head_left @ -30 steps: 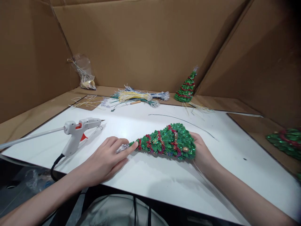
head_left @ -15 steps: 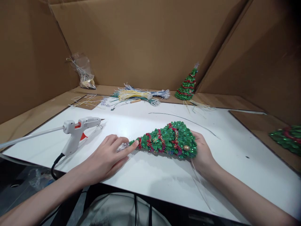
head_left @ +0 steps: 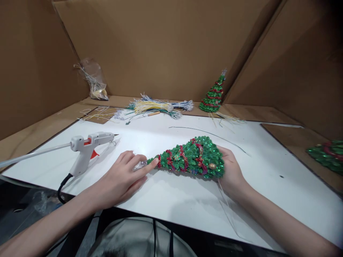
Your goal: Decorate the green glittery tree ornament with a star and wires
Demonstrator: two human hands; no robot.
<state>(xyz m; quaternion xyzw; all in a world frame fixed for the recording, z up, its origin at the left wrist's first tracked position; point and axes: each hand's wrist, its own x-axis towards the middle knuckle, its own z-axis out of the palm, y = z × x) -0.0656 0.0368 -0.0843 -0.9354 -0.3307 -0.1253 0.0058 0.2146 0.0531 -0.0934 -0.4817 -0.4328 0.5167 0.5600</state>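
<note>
A small glittery green Christmas tree (head_left: 190, 159) with red garland and a gold bead lies on its side, tip to the left, over the white board. My left hand (head_left: 125, 175) is closed around its tip, the index finger stretched along the narrow end. A clear, shiny star (head_left: 139, 165) shows between those fingers. At the wide base, my right hand (head_left: 232, 167) grips the tree, its fingers largely hidden behind it. Thin pale wires (head_left: 226, 210) trail from the base down across the board.
A white glue gun (head_left: 85, 150) stands at left with its stick and black cord. Behind lie bundles of coloured wires (head_left: 158, 106), a plastic bag (head_left: 93, 80) and a second tree (head_left: 213, 94). Another tree (head_left: 327, 155) is at the right edge. One green wire (head_left: 209, 133) crosses the white board (head_left: 187, 203).
Both hands keep the same hold on the tree, which has hardly moved. The whole view has shifted very slightly.
</note>
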